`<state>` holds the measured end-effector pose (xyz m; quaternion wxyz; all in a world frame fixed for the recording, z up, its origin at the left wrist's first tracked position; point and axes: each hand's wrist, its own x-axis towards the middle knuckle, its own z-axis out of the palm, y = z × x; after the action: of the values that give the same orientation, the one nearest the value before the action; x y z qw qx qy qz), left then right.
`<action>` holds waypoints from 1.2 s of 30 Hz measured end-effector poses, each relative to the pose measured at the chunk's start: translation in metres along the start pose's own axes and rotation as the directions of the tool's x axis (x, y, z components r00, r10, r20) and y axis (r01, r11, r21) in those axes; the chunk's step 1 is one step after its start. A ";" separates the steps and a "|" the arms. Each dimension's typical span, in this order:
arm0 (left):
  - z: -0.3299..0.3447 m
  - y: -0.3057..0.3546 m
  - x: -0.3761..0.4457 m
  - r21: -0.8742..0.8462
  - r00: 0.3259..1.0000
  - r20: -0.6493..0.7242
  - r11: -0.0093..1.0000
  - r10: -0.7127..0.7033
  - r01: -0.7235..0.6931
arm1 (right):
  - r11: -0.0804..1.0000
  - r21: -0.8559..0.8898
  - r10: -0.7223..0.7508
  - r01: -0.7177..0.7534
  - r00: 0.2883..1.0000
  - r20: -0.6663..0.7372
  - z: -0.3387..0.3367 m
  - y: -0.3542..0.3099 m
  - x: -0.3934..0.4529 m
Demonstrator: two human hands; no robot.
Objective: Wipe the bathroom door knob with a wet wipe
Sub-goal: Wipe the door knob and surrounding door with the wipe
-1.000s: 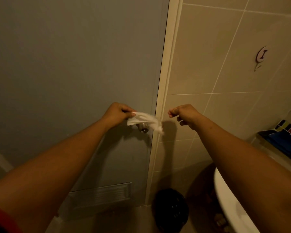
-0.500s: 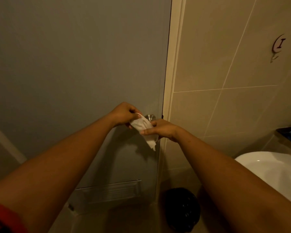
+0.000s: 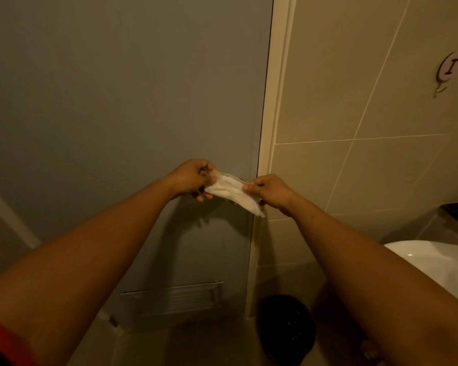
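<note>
Grey door (image 3: 117,101), beige tiled wall (image 3: 354,88), white basin (image 3: 434,260), black bin (image 3: 288,331), dim warm light.

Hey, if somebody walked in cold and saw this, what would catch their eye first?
Two bare arms reach to mid-frame, where the left hand and right hand stretch a white wet wipe between them, in front of the grey door near its edge. The knob itself is hidden behind the wipe. Next, the white basin at lower right and a black bin on the floor.
</note>
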<state>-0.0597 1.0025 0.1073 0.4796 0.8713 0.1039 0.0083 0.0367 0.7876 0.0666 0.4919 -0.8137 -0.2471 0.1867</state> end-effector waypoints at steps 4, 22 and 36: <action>0.001 -0.007 0.005 -0.031 1.000 -0.019 0.999 0.015 -0.015 | 0.994 -0.098 -0.051 0.036 0.988 -0.149 -0.010 0.000 0.002; 0.043 -0.043 0.033 -0.259 0.957 -0.287 0.965 -0.050 -0.028 | 0.906 -0.394 -0.228 0.157 0.963 -0.141 -0.013 0.037 0.007; 0.099 -0.081 0.042 -0.120 0.892 -0.451 0.990 0.014 -0.076 | 0.919 -0.380 -0.195 0.108 0.961 -0.198 0.034 0.079 0.026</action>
<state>-0.0210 0.9703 -0.0178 0.4999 0.8137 0.1906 0.2274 0.0567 0.7954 -0.0209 0.3702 -0.8854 -0.2811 0.0023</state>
